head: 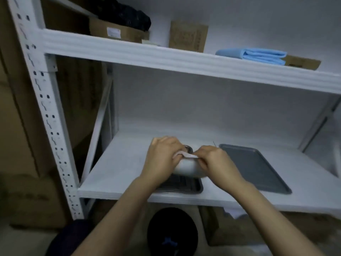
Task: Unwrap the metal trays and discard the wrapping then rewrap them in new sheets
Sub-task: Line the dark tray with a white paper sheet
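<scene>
A small metal bowl-shaped tray [186,168] is held up over a dark metal tray [184,184] at the front of the lower shelf. My left hand [162,157] grips the small tray's left side. My right hand [214,159] pinches a strip of white wrapping [187,155] at its rim, and the left fingers touch the same strip. A flat grey metal tray [254,167] lies bare on the shelf to the right. Folded blue sheets [252,55] lie on the upper shelf at the right.
The white shelf board [120,163] is framed by a perforated white post [46,111] at the left. Cardboard boxes [188,36] and a black bag [125,15] sit on the upper shelf. A black bin [171,231] stands on the floor below.
</scene>
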